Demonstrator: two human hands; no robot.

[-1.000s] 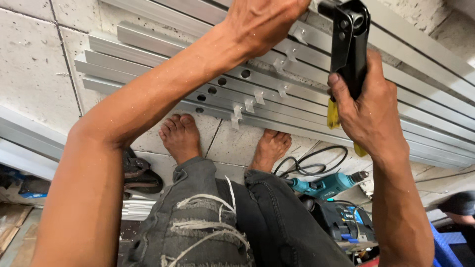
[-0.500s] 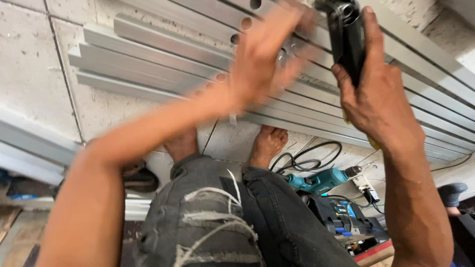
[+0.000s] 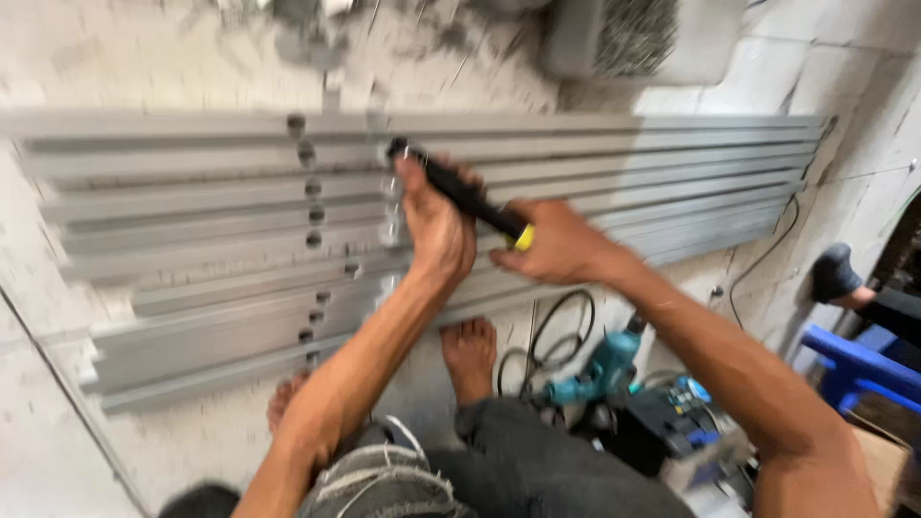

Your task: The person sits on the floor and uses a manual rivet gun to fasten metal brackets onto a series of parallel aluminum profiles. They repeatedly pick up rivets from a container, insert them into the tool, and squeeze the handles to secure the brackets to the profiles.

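While gripped: black tool (image 3: 459, 192), both hands (image 3: 499, 235)

Place: a rough workshop or building-site floor, with the work done sitting on the ground.
Floor: pale, dusty tiled floor (image 3: 115, 58) with grey grit and debris scattered toward its far edge.
Stock: a row of long grey metal profiles (image 3: 633, 158) laid side by side across the floor, several with round holes punched in a line.
Power tools: a teal electric drill (image 3: 600, 372) by the near right edge of the profiles, with a black cable (image 3: 547, 336) coiled beside it.
Supplies: a pale tub of nails or screws (image 3: 628, 34) at the far edge.
Posture: bare feet (image 3: 470, 350) resting against the profiles.
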